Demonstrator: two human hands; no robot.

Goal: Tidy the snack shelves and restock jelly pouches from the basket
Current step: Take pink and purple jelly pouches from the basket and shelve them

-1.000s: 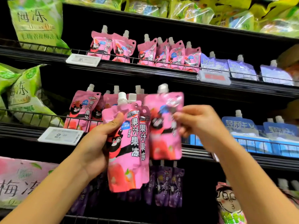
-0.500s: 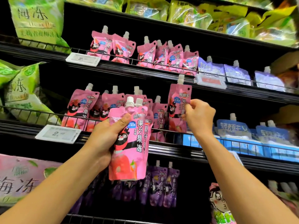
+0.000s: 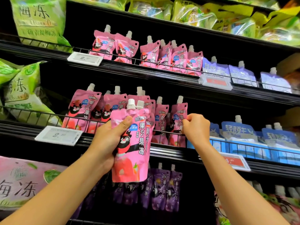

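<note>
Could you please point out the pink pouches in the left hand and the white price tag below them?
pink spouted jelly pouches (image 3: 133, 153): head view, printed front.
white rectangular price tag (image 3: 59, 135): head view, tag face.

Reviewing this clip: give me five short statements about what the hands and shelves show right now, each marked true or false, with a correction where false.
1. The left hand grips pink jelly pouches in front of the shelf. True.
2. The right hand hangs empty below the shelves. False: its fingers pinch the edge of the rightmost pink pouch on the middle shelf.
3. Purple pouches stand on the shelf below the held ones. True.
4. The pouches right of the middle shelf's pink row are green. False: blue pouches stand there.
5. A white price tag hangs on the middle shelf's front edge, at left. True.
</note>
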